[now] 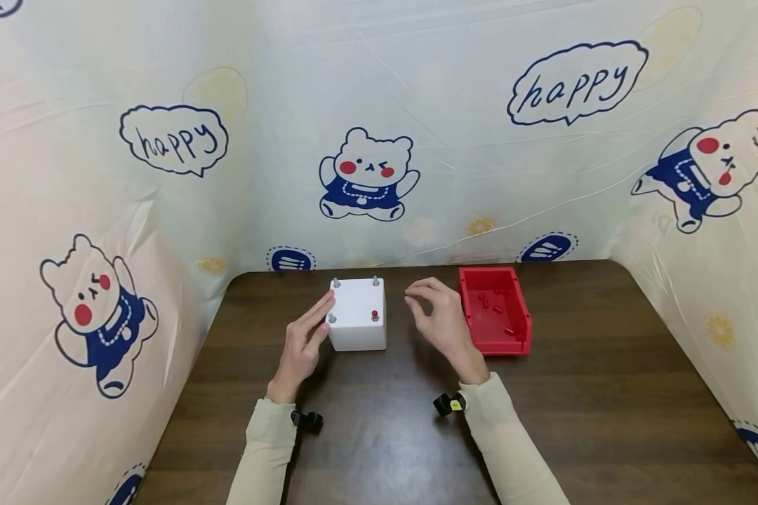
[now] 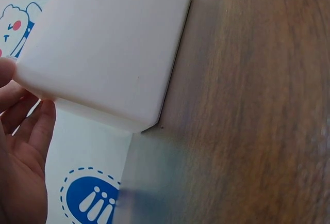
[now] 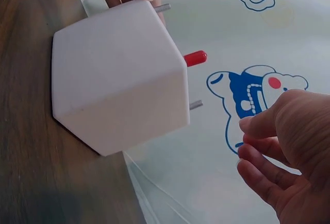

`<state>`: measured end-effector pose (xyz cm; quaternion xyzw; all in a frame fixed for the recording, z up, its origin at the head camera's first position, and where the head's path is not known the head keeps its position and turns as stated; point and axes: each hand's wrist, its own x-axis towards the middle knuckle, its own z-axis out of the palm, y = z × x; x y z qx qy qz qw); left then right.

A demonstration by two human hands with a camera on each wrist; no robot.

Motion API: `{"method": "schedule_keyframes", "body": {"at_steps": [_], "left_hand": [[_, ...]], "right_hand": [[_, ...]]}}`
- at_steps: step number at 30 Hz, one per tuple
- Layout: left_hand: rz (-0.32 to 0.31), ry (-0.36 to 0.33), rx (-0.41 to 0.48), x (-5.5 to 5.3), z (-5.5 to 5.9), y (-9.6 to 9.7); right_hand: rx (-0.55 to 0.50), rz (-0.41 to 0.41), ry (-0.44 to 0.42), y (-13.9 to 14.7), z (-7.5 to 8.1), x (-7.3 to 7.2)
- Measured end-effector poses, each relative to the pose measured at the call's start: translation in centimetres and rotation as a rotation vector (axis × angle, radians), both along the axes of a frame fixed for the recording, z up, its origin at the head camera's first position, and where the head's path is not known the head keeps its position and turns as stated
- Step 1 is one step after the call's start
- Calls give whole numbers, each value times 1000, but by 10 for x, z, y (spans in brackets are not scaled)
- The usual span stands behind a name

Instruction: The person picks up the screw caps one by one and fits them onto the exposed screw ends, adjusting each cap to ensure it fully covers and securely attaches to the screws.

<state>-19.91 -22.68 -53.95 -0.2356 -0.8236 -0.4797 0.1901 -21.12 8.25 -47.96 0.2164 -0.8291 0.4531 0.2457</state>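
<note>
A white box [image 1: 358,313] with rounded edges stands on the table. Metal bolts [image 1: 375,281] stick up near its top corners; a red cap [image 3: 196,58] covers the one at the near right. My left hand [image 1: 301,349] rests its thumb and extended fingers against the box's left side; in the left wrist view its fingertips [image 2: 48,106] touch the box edge. To the right of the box, apart from it, my right hand [image 1: 441,319] hovers with thumb and index finger close together. Whether something small sits between those fingertips cannot be made out.
A red open bin [image 1: 526,326] stands just right of my right hand, with several small red caps [image 1: 497,308] lying loose in it. The dark wooden table [image 1: 379,442] reaches back to a printed cloth [image 1: 259,210] that hangs behind and at both sides.
</note>
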Motion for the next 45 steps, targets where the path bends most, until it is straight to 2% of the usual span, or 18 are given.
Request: {"method": "schedule_keyframes", "body": {"at_steps": [3,7,12,20,35,45], "left_hand": [[-7,11,3,-1,1,0],[-11,21,6,0,1,0],[1,1,-1,2,1,0],[4,-20,8,1,-1,-1],[-10,9,8,0,-1,0],[-6,50,16,-2,-2,1]], "right_hand": [[1,-2,18,2,0,-1],[24,-20,1,5,-1,-2],[41,-43,-21,8,-3,-4],[23,-42,31,15,-5,-10],[1,-58,-15,27,-8,-14],[-2,-100,-20,38,-9,-18]]}}
